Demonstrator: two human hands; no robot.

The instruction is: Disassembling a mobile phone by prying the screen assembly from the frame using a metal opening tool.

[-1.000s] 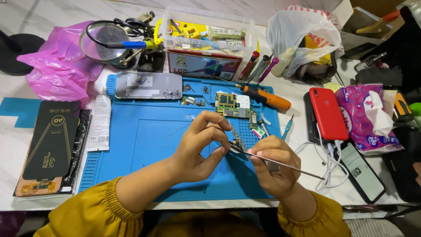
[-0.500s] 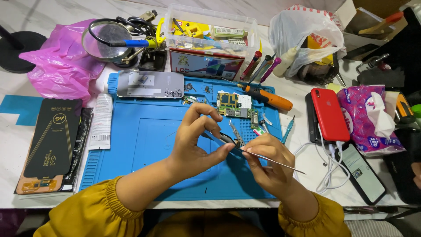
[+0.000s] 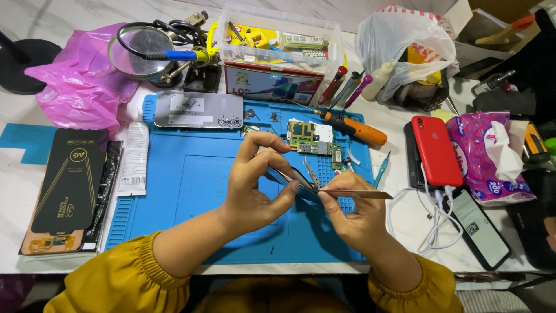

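Observation:
Over the blue work mat (image 3: 185,185), my left hand (image 3: 255,185) pinches a small dark flat part between thumb and fingers. My right hand (image 3: 353,214) grips metal tweezers (image 3: 359,194), which lie nearly level with their tips at the part. Both hands meet above the middle of the mat. A green circuit board (image 3: 310,139) lies just beyond my fingers. An opened phone body (image 3: 198,110) rests at the mat's far left edge.
An orange-handled screwdriver (image 3: 356,128) lies right of the board. A red phone (image 3: 437,150), a tissue pack (image 3: 492,156) and a dark phone with white cable (image 3: 478,226) sit right. A black box (image 3: 69,185), pink bag (image 3: 81,87), magnifier (image 3: 142,49) and parts bin (image 3: 272,35) are left and behind.
The tweezers have swung from slanting down to the right to almost level. My hands have drawn closer together around the small part.

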